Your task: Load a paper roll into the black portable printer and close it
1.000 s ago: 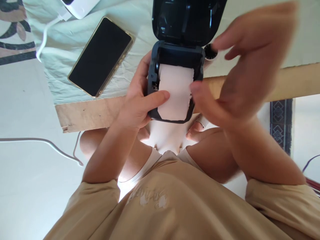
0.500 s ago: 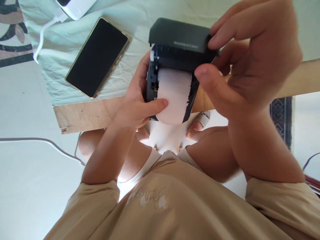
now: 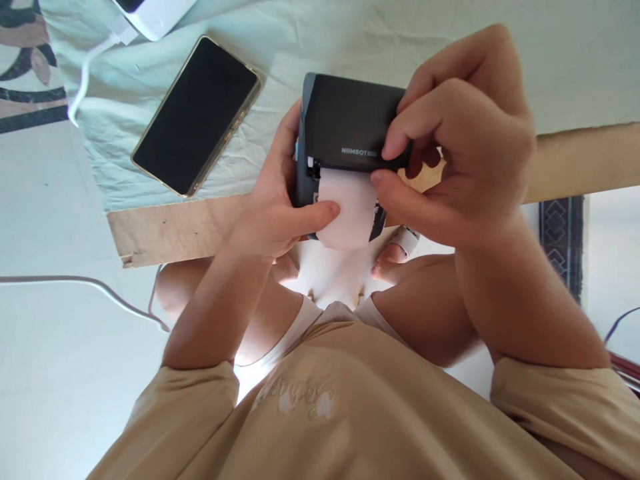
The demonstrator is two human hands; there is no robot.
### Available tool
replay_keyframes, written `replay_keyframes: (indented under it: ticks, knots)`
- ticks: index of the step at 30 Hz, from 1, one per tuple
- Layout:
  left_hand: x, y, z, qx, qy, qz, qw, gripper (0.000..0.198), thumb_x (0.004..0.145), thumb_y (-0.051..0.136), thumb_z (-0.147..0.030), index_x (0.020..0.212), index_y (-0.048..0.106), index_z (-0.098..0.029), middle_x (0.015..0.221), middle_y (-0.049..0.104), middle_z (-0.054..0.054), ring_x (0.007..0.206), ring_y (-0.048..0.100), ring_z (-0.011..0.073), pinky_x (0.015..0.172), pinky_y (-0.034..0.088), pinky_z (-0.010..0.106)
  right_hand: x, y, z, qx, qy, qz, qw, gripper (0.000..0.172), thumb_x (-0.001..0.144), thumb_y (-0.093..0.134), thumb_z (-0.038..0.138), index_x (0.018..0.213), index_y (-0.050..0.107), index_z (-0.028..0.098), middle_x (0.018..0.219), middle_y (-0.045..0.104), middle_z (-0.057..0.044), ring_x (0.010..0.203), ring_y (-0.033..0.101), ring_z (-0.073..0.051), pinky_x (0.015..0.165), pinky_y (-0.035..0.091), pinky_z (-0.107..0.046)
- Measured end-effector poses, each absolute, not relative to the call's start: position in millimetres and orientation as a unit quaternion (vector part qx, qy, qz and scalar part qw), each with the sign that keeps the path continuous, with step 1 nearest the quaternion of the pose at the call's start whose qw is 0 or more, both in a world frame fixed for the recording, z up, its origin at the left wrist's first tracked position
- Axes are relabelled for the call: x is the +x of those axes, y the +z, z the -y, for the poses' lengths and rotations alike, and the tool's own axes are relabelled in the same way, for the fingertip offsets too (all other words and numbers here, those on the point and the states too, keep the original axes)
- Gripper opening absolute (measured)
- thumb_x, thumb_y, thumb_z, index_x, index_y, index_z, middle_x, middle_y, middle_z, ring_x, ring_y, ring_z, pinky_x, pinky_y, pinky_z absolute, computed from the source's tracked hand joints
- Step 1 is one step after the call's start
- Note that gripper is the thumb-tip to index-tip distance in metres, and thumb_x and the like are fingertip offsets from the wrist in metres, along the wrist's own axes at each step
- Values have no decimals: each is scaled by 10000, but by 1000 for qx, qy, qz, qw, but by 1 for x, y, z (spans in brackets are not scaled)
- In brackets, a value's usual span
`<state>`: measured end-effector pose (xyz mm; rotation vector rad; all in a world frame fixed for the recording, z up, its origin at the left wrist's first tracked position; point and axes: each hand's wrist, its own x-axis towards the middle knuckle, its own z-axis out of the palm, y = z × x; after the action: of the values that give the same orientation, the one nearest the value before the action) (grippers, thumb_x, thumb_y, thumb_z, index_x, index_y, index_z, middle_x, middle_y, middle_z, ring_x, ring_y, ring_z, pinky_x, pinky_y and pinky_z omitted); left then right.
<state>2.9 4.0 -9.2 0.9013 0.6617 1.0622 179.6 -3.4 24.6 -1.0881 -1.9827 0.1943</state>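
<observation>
A black label printer [image 3: 350, 117] marked NIIMBOT is held up over the table's front edge. From under its lid comes a strip of white label paper [image 3: 347, 213], hanging toward me. My left hand [image 3: 287, 207] is wrapped round the printer's left side, its thumb lying on the paper. At the lid's right front corner, my right hand [image 3: 455, 147] grips with curled fingers on top and the thumb against the front edge. The lid lies almost flush over the body; a small gap shows at its front left corner. The printer's underside is hidden.
A phone [image 3: 197, 117] with a dark screen lies on the pale green cloth [image 3: 280, 40], left of the printer. Beyond it is a white device [image 3: 160, 17] with a plugged-in white cable [image 3: 83, 80]. A bare wooden edge [image 3: 175, 230] runs along the table front.
The printer's lid has swung down from raised, covering the inside that showed before. My right hand has come down and left with it. My left hand keeps its hold.
</observation>
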Motion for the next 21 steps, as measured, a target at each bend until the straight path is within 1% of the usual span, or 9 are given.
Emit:
replay_keyframes:
  ticks: [2, 3, 6, 8, 12, 15, 18, 21]
  knots:
    - [1, -10, -4, 409, 476, -294, 721, 350, 665, 739, -147, 987, 643, -245, 859, 622, -13, 687, 589, 97, 571, 489, 199, 179, 25, 4, -438, 79, 793, 416, 73, 693, 589, 184, 758, 561, 164, 881, 514, -52, 735, 477, -87, 570, 396, -235]
    - [0, -9, -4, 405, 476, -297, 721, 329, 688, 722, -152, 993, 645, -250, 859, 623, -17, 683, 589, 94, 586, 495, 197, 180, 25, 4, -439, 80, 795, 410, 76, 697, 588, 188, 763, 560, 166, 886, 512, -54, 757, 491, -97, 577, 402, -238]
    - [-3, -7, -5, 403, 462, -312, 726, 471, 679, 738, -183, 1122, 615, -287, 856, 642, -19, 659, 600, 116, 608, 508, 224, 180, 25, 5, -440, 82, 800, 400, 88, 709, 590, 204, 788, 565, 172, 897, 512, -52, 758, 497, -99, 582, 412, -242]
    - [-5, -5, -5, 403, 451, -320, 729, 552, 667, 749, -199, 1185, 586, -299, 854, 649, -17, 658, 605, 133, 629, 517, 243, 181, 24, 5, -435, 80, 802, 403, 98, 704, 600, 208, 790, 572, 171, 891, 513, -48, 715, 468, -80, 574, 410, -236]
    - [-5, -6, -7, 398, 447, -319, 735, 562, 664, 746, -185, 1187, 577, -302, 843, 644, -18, 675, 605, 141, 656, 519, 248, 182, 24, 4, -436, 77, 805, 395, 100, 706, 598, 217, 797, 577, 180, 896, 515, -39, 699, 438, -63, 575, 420, -225]
    - [-2, -8, -7, 401, 462, -304, 730, 480, 659, 750, -206, 1111, 608, -289, 833, 635, -13, 674, 593, 136, 614, 505, 238, 183, 24, 4, -435, 71, 809, 390, 91, 733, 579, 242, 801, 579, 184, 896, 516, -46, 720, 464, -72, 574, 440, -227]
    - [3, -8, -5, 409, 476, -279, 727, 341, 706, 703, -196, 1032, 624, -262, 920, 635, -5, 678, 556, 102, 587, 482, 207, 183, 23, 3, -418, 72, 817, 391, 106, 767, 554, 284, 781, 583, 183, 874, 520, -59, 756, 509, -92, 586, 477, -241]
    - [5, -5, -4, 402, 473, -280, 733, 341, 702, 678, -163, 1028, 613, -240, 1023, 639, 11, 704, 553, 101, 558, 449, 205, 183, 22, 3, -428, 75, 812, 390, 112, 795, 531, 284, 783, 594, 191, 884, 532, -68, 843, 557, -125, 688, 541, -289]
